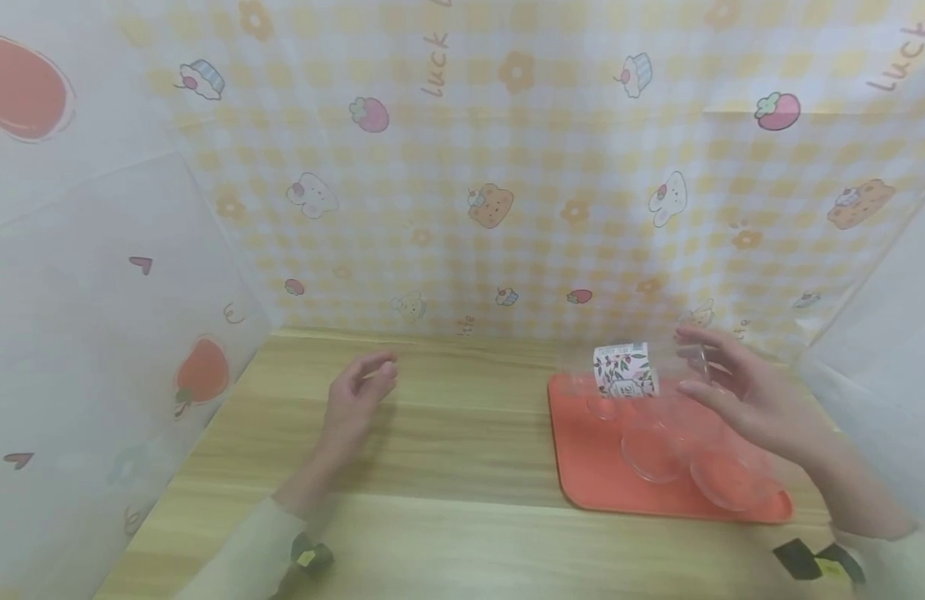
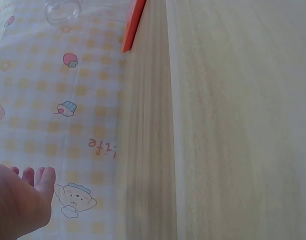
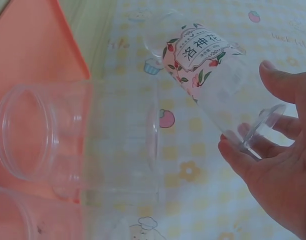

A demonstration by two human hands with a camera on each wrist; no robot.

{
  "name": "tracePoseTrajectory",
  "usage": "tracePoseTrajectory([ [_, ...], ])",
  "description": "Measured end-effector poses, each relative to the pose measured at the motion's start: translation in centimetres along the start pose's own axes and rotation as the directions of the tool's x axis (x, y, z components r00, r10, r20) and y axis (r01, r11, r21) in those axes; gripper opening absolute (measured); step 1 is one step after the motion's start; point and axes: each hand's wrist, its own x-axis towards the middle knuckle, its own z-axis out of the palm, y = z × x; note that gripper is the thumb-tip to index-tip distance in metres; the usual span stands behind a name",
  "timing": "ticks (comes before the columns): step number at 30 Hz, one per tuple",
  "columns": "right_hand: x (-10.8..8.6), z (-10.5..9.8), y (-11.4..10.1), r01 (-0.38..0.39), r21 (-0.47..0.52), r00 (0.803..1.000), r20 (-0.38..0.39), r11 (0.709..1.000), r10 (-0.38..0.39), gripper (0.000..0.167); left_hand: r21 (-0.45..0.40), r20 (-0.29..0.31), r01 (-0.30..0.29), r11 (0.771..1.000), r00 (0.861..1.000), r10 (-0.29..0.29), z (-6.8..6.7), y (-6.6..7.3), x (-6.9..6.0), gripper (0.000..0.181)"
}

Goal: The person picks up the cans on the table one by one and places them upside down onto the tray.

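In the head view, my right hand [image 1: 755,392] holds a clear plastic jar [image 1: 626,371] by one end, tilted on its side above the back of the orange tray [image 1: 593,483]. The jar's floral label [image 3: 197,50] bears Chinese characters in the right wrist view. There the fingers of my right hand [image 3: 280,155] curl round the rim, while the thumb stands along the near side. My left hand [image 1: 357,396] hovers over the wooden table, left of the tray, fingers loosely bent and holding nothing. In the left wrist view only part of the left hand [image 2: 23,200] shows.
Several clear jars stand on the tray, among them one [image 3: 118,135] close beside the held jar; their outlines are faint. The wooden table [image 1: 447,467] spreads left of the tray. A checked cloth wall [image 1: 432,167] rises behind, with a pale wall [image 1: 95,333] at the left.
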Motion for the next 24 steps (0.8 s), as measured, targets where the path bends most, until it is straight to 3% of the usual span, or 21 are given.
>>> tracePoseTrajectory([
  [14, 1.8, -1.3, -1.3, 0.124, -0.133, 0.987, 0.115, 0.983, -0.109, 0.068, 0.033, -0.010, 0.008, 0.999, 1.000, -0.008, -0.5, 0.2, -0.1, 0.042],
  [24, 3.3, -1.4, -2.4, 0.296, -0.281, 0.943, 0.240, 0.913, -0.232, 0.069, 0.050, 0.010, -0.033, 0.998, 0.999, 0.032, -1.2, -0.1, 0.0, 0.043],
])
